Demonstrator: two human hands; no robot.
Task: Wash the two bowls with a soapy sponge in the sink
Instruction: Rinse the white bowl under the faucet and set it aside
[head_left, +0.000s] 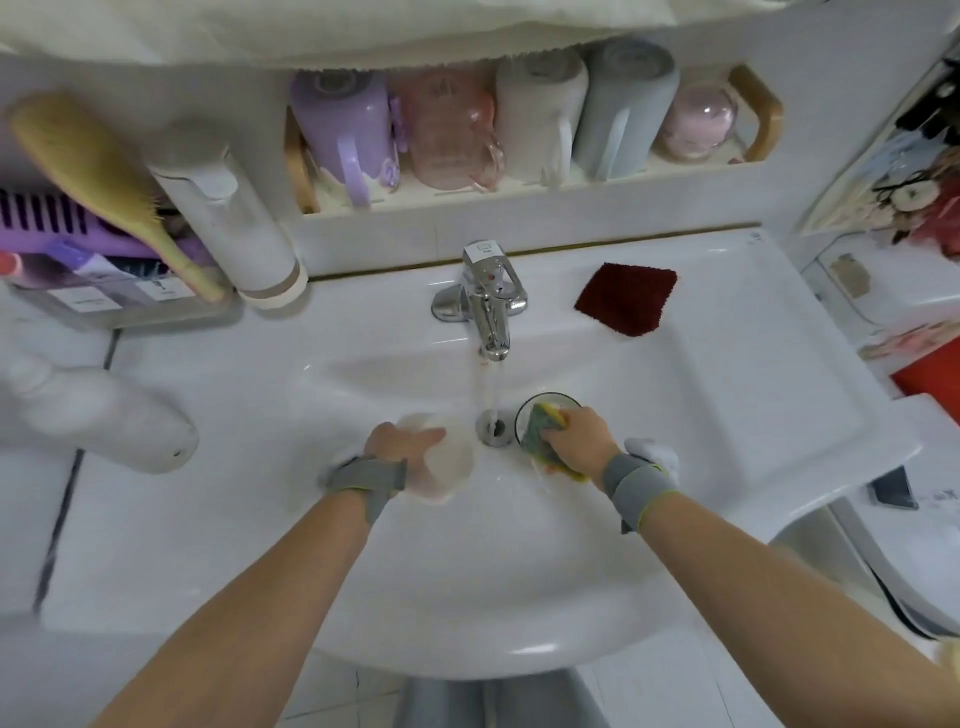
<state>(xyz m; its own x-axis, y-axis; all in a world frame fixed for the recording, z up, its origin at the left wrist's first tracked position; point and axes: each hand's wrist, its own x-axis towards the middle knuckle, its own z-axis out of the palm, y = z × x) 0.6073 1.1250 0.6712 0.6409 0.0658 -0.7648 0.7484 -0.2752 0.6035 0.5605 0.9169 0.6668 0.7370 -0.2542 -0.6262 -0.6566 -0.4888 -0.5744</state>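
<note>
Bowls: left hand grips pale bowl | right hand grips sponge | faucet running between

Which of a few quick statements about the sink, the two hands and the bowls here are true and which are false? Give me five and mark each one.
1. Water runs from the faucet. True.
2. The right hand grips a blue brush. False: it grips a yellow and green sponge.
3. The left hand holds a pale bowl in the sink. True.
4. The dark red cloth lies inside the glass bowl. False: it lies on the sink ledge, right of the faucet.
5. The sponge is at the glass bowl, right of the drain. True.
</note>
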